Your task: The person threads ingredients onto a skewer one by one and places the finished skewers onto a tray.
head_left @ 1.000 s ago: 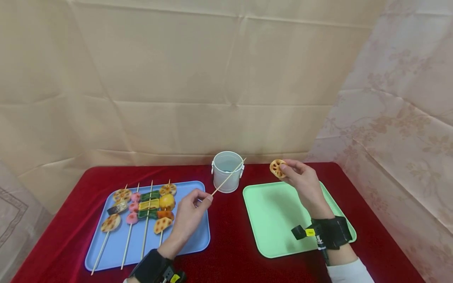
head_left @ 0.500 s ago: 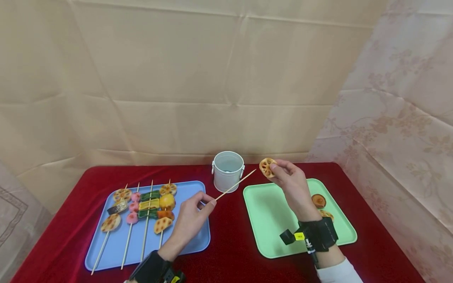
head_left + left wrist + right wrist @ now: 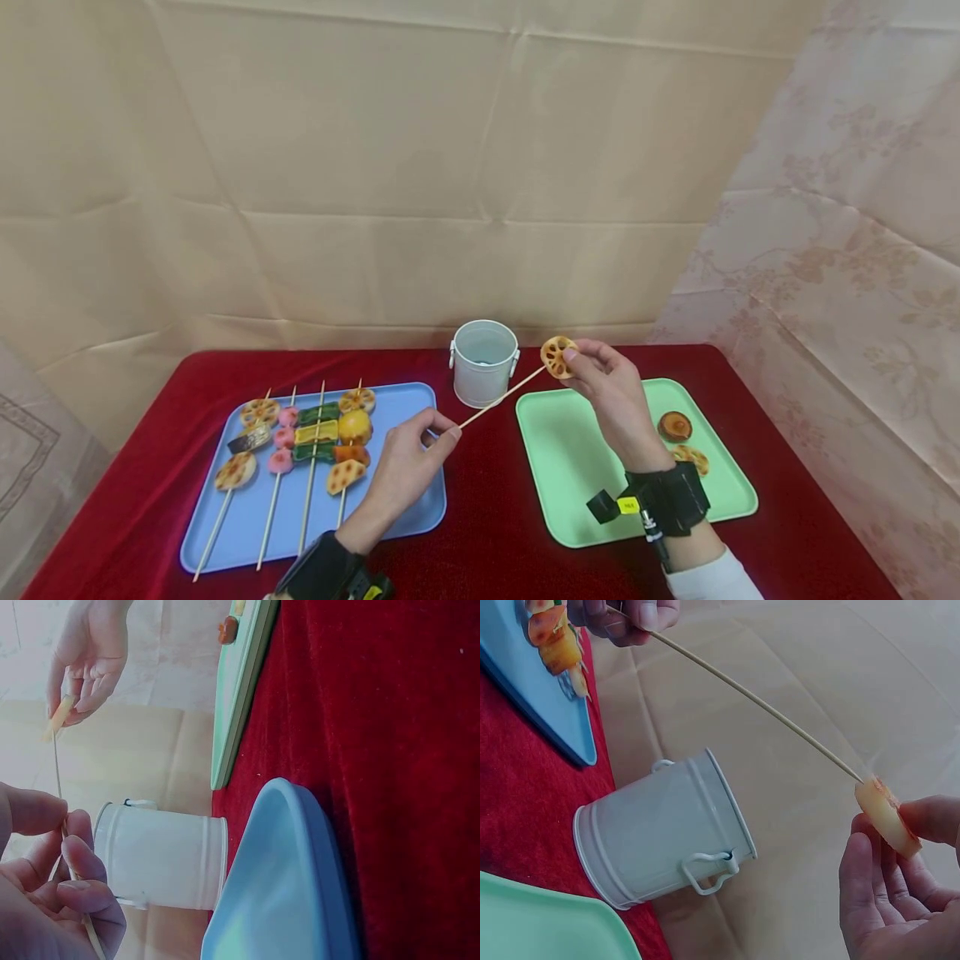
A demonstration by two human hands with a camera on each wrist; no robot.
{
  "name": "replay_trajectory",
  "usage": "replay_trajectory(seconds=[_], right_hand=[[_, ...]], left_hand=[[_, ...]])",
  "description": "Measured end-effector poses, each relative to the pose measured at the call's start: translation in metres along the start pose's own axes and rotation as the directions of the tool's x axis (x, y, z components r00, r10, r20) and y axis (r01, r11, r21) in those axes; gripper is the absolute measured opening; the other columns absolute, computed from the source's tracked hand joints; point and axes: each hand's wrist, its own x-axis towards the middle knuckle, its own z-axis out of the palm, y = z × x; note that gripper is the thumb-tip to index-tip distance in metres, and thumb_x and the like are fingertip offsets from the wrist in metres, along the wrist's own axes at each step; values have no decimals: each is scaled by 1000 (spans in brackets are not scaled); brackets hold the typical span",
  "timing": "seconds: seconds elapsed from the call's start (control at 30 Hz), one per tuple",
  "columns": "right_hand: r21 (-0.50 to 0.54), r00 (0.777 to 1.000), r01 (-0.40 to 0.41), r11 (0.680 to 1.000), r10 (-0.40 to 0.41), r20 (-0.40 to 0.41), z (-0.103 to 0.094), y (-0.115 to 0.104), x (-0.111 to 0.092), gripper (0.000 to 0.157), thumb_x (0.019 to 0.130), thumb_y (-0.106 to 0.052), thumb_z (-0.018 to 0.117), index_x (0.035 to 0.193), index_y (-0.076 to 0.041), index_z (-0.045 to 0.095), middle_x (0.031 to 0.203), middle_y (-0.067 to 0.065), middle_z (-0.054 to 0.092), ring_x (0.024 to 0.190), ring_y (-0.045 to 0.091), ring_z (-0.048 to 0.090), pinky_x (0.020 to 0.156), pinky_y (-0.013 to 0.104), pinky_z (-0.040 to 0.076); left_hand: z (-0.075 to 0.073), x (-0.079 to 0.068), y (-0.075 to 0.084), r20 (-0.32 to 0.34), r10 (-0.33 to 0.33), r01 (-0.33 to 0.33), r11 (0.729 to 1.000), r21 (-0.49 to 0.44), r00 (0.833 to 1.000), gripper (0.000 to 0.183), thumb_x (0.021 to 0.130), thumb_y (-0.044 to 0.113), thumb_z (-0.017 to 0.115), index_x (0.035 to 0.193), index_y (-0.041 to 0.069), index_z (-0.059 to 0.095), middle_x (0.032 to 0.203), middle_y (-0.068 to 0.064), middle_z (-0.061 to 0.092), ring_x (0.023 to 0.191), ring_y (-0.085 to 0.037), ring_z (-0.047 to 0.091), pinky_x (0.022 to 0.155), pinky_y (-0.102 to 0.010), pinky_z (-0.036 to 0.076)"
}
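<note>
Between thumb and fingers, my left hand (image 3: 411,458) pinches a thin wooden skewer (image 3: 501,397) that slants up to the right. A round lotus root slice (image 3: 558,357) with dark holes is pinched by its edge in my right hand (image 3: 611,400). In the right wrist view the skewer's tip touches the rim of the lotus root slice (image 3: 887,817); whether it has gone in, I cannot tell. Both hands are raised above the table. Below the right hand lies a green tray (image 3: 558,500), holding a brown mushroom cap (image 3: 675,427) and another lotus root slice (image 3: 691,458).
At the left, a blue tray (image 3: 416,521) bears several loaded skewers, with pink balls (image 3: 281,462), green and yellow pieces (image 3: 316,432) and a yellow ball (image 3: 355,428). A white bucket (image 3: 480,379) stands between the trays on the red cloth (image 3: 487,517). Beige fabric (image 3: 450,167) hangs behind.
My right hand has moved left with the lotus root slice, uncovering the mushroom cap and the other slice. The skewer has tilted lower, and its tip now meets the held slice.
</note>
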Motion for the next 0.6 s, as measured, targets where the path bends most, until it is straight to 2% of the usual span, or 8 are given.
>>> replay_trajectory(seconds=[0.1, 0.37, 0.6], right_hand=[[-19, 1000, 2, 1000, -2, 4, 1, 1, -1, 48, 86, -29, 71, 118, 1, 54, 104, 9, 64, 88, 16, 64, 81, 27, 53], [-170, 999, 27, 985, -23, 26, 4, 4, -6, 52, 85, -38, 71, 119, -2, 57, 106, 11, 66, 92, 22, 64, 83, 29, 52], [-158, 998, -2, 987, 11, 55, 10, 10, -10, 54, 82, -39, 73, 118, 0, 59, 105, 12, 68, 92, 23, 66, 83, 30, 52]], left_hand=[[0, 0, 0, 2, -3, 3, 1000, 1, 1000, 4, 89, 24, 66, 87, 20, 68, 74, 10, 62, 67, -10, 55, 57, -28, 45], [1, 1, 1, 22, 16, -16, 1000, -7, 1000, 6, 90, 23, 65, 89, 18, 68, 74, 11, 62, 67, -9, 56, 58, -27, 46], [5, 0, 3, 55, 30, -28, 999, -41, 998, 9, 93, 21, 62, 91, 14, 68, 72, 8, 63, 66, -9, 57, 56, -25, 45]])
